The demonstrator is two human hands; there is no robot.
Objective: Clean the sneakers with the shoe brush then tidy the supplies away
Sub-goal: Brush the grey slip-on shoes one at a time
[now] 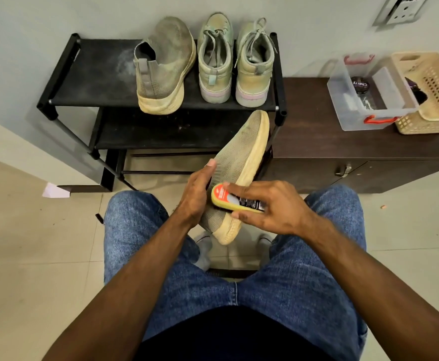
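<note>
A grey knit sneaker (241, 155) with a cream sole is held above my knees, toe pointing up and away. My left hand (196, 196) grips its left side near the heel. My right hand (267, 207) holds a yellow shoe brush (235, 200) with an orange and black label against the sneaker's upper. Its matching sneaker (163, 66) and a pair of lace-up sneakers (235, 61) stand on the top shelf of the black shoe rack (83, 74).
A dark wooden cabinet (343, 142) stands to the right of the rack. On it sit a clear plastic box (369, 92) with a polish tin inside and a beige woven basket (432, 92). The floor is tiled and a wall stands behind.
</note>
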